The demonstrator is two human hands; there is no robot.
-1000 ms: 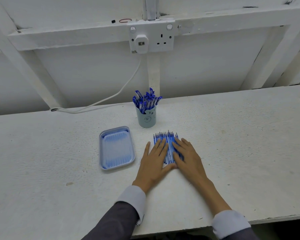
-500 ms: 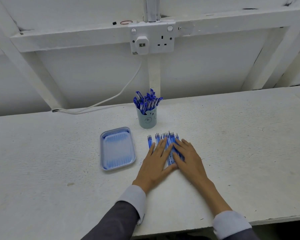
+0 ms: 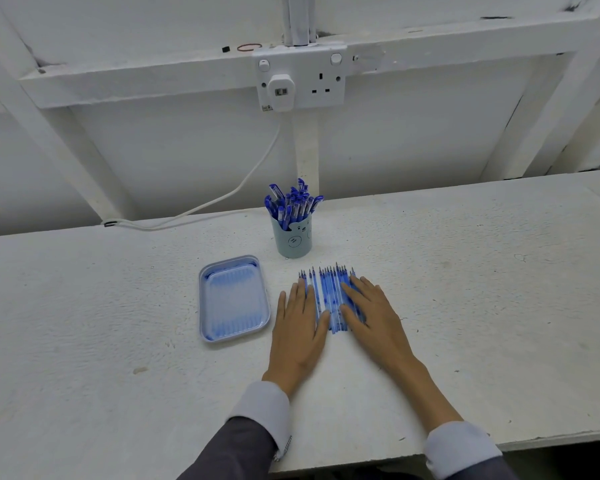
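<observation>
On the white table (image 3: 465, 289), near its middle: a row of blue pen refills (image 3: 330, 299) lying side by side, tips pointing away from the person. Refills flat on the surface, packed close, the leftmost few slightly spread.

Left hand (image 3: 298, 330) palm down at the row's left edge, fingers straight and together, resting on the outer refills; thumb angled inward across the lower ends. Right hand (image 3: 374, 320) palm down over the row's right part, fingers straight and slightly fanned, pressing flat; thumb pointing inward toward the left thumb. Neither hand curls round anything. Middle refills show in the gap between the hands.

Blue tray (image 3: 234, 299) just left of the left hand, apart from the refills. Pale blue cup (image 3: 293, 239) upright just beyond the row, stuffed with capped blue pens (image 3: 291, 204). On the wall beam behind, a double socket (image 3: 321, 77) with a white plug (image 3: 280, 91); its cable (image 3: 222, 199) runs down leftward to the table's back edge.
</observation>
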